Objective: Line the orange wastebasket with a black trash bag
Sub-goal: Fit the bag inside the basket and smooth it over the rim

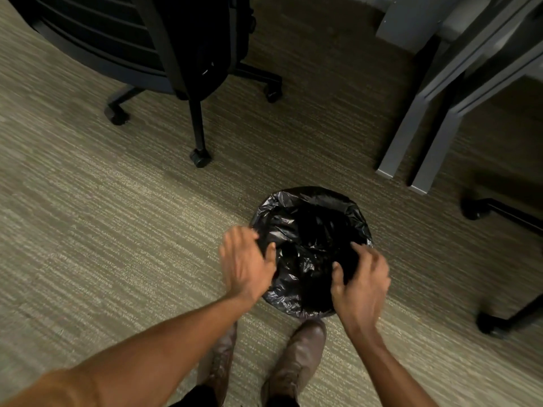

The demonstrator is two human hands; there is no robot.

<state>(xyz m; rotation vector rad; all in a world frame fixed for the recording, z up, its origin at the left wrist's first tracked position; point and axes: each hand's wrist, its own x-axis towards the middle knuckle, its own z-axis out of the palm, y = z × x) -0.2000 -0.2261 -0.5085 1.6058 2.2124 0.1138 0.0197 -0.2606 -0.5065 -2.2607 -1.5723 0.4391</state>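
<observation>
A black trash bag (pixel 308 224) is spread over a round wastebasket standing on the carpet, folded over the rim all around, so no orange of the basket shows. My left hand (pixel 245 259) rests on the bag's left edge, fingers curled over the rim. My right hand (pixel 360 277) is on the near right edge, with thumb and fingers pinching the plastic. Both hands are a little blurred.
A black office chair (pixel 164 54) on castors stands at the upper left. Grey desk legs (pixel 411 133) are at the upper right, and another chair base (pixel 505 212) at the right. My brown shoes (pixel 299 353) stand just before the basket.
</observation>
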